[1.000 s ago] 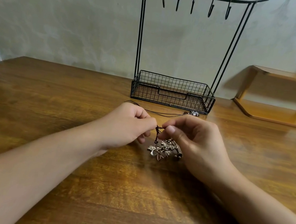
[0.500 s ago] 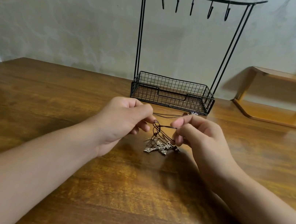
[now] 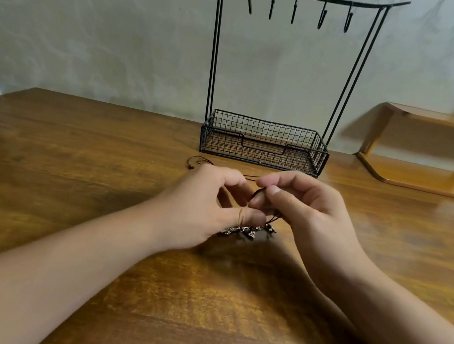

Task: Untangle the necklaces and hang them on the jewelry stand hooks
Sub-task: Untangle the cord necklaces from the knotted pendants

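Observation:
A tangle of dark cord necklaces with silver pendants (image 3: pixel 249 230) lies on the wooden table (image 3: pixel 73 166), between my hands. My left hand (image 3: pixel 205 212) pinches the cords just above the pendants with thumb and curled fingers. My right hand (image 3: pixel 302 209) pinches a loop of the same cords between thumb and forefinger, close against the left. A loose cord end (image 3: pixel 196 162) trails behind my left hand. The black wire jewelry stand (image 3: pixel 265 145) stands behind, its top bar carrying several bare hooks (image 3: pixel 295 8).
A small wooden shelf (image 3: pixel 435 152) sits at the table's back right against the wall. The stand's wire basket holds nothing that I can see. Bare table spreads to the left and in front of my arms.
Both hands have closed in and shifted a little toward me. The left thumb now covers part of the pendants, and the right fingers have taken a cord loop higher up.

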